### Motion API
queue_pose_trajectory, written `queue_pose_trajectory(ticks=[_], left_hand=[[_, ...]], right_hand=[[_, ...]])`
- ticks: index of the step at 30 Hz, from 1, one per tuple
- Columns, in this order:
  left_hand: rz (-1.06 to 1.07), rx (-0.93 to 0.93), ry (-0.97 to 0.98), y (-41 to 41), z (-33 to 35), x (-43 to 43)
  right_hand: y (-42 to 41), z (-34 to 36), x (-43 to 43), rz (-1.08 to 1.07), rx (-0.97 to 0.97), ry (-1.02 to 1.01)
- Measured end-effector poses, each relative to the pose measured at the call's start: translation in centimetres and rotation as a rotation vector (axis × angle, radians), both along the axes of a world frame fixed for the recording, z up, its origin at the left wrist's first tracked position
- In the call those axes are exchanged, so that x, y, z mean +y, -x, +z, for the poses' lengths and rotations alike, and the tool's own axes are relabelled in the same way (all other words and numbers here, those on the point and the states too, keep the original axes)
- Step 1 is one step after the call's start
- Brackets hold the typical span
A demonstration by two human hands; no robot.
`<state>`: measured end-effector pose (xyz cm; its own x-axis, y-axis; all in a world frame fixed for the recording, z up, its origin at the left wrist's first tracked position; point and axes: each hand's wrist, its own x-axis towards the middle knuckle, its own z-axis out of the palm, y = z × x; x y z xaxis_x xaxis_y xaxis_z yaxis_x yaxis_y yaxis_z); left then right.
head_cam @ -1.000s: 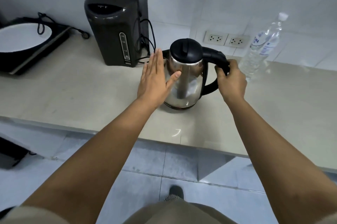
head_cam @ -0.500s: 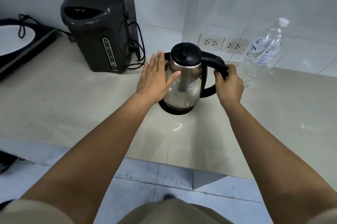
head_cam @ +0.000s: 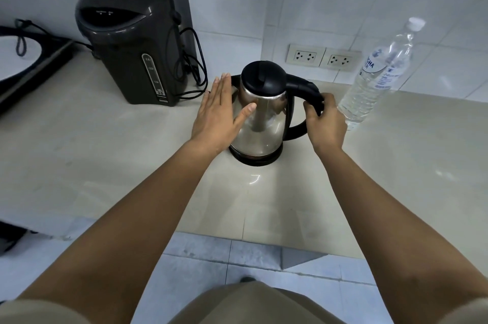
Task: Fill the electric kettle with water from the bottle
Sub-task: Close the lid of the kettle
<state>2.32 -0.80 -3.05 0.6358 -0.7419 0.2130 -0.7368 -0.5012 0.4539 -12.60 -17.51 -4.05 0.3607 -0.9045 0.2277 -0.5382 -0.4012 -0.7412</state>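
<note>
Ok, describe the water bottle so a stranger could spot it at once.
Find the two wall sockets above the counter. Just right of them stands the bottle, beside the right hand. It alone is clear plastic with a white cap, unlike the steel kettle.

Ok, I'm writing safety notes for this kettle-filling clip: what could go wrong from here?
The right hand, gripping the kettle handle, sits close beside the tall bottle and could knock it over.
The wall sockets are just behind; spilled water might reach them.
The kettle lid is shut, so pouring now would likely spill.
</note>
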Motion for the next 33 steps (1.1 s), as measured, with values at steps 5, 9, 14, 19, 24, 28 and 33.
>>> queue_pose_trajectory(ticks=[5,9,14,19,24,28,33], left_hand=[[-0.037,0.016,-0.026,0.0,-0.3,0.1],[-0.078,0.019,-0.111,0.0,-0.2,-0.4],[-0.059,0.035,-0.142,-0.2,0.0,-0.9],[-0.053,0.006,-0.211,-0.4,0.2,-1.0],[-0.016,-0.148,-0.128,0.7,1.9,-1.8],[-0.174,-0.228,-0.084,2.2,3.4,-3.5],[-0.183,-0.229,-0.118,2.7,3.1,-4.6]], right_hand=[[0.4,-0.1,0.0,-0.010,-0.002,-0.015],[1.0,-0.4,-0.2,-0.016,-0.009,-0.054],[0.8,-0.2,-1.0,0.037,0.045,-0.072],[0.8,-0.2,-1.2,0.062,0.106,-0.062],[0.7,-0.7,-1.2,0.076,0.138,-0.037],[0.9,-0.6,-0.9,0.082,0.148,-0.055],[1.2,0.2,0.4,0.114,0.070,0.068]])
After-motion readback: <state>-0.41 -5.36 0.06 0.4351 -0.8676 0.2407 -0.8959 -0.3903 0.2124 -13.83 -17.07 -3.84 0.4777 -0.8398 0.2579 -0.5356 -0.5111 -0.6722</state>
